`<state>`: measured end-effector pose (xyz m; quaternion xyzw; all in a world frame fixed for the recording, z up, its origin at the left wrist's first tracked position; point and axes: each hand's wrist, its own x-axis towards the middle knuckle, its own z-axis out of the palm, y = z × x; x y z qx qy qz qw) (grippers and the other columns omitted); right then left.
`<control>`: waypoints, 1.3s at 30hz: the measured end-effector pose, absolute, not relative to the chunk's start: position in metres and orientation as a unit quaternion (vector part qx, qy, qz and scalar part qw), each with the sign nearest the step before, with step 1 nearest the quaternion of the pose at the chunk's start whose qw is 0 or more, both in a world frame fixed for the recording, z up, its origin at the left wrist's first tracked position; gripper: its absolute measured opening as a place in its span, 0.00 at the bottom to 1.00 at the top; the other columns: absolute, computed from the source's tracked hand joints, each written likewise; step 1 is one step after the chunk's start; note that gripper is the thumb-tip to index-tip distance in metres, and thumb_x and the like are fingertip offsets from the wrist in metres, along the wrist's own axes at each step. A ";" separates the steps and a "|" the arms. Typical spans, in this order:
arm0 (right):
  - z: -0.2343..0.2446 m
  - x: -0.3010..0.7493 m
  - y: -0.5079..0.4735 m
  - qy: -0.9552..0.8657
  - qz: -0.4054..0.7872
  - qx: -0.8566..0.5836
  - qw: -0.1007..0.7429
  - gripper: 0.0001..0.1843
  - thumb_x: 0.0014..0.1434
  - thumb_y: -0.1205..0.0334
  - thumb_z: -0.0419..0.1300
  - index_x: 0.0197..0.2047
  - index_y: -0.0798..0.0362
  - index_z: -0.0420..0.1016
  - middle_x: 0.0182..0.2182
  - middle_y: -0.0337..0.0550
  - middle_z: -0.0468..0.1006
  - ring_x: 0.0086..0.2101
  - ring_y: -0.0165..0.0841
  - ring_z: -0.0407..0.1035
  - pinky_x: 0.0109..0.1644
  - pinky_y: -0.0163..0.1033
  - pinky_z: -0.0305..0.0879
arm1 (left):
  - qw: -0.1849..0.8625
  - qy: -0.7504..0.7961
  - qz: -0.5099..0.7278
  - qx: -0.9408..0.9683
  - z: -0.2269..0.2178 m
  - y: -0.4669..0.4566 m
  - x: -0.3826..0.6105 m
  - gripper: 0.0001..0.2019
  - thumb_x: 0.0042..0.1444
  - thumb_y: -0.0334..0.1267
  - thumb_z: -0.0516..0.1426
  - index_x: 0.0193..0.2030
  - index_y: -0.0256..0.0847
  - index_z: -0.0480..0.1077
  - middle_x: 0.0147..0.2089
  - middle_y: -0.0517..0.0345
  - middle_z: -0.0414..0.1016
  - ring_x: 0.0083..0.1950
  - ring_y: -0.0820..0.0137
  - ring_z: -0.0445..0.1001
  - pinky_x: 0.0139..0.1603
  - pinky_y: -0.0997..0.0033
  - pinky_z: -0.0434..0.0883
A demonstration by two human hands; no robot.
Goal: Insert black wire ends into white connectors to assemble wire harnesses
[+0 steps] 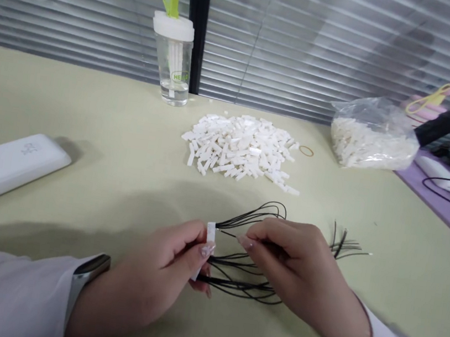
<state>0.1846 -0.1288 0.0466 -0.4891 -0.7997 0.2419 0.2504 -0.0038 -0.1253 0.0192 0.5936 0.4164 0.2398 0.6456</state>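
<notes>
Nearest you, your left hand (151, 278) grips a white strip (211, 232) between thumb and fingers, above the table's near middle. To its right, your right hand (298, 268) pinches one black wire, its tip at the strip, while bunches of black wires (233, 285) run rightward from the strip. Farther off at left lies a white slab-like device (7, 171); beyond your hands, a heap of small white pieces (240, 148). Far right sits a clear bag (373, 139); farthest, left of the heap, stands a lidded cup (171, 55).
</notes>
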 end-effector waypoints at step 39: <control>0.027 0.165 -0.126 -0.797 0.155 -0.506 0.291 0.07 0.56 0.66 0.51 0.27 0.56 0.66 0.22 0.35 0.68 0.24 0.23 0.59 0.29 0.31 0.52 | 0.644 0.467 0.211 0.568 0.023 -0.120 0.000 0.11 0.54 0.44 0.49 0.29 0.38 0.61 0.23 0.65 0.61 0.21 0.77 0.68 0.23 0.78 0.68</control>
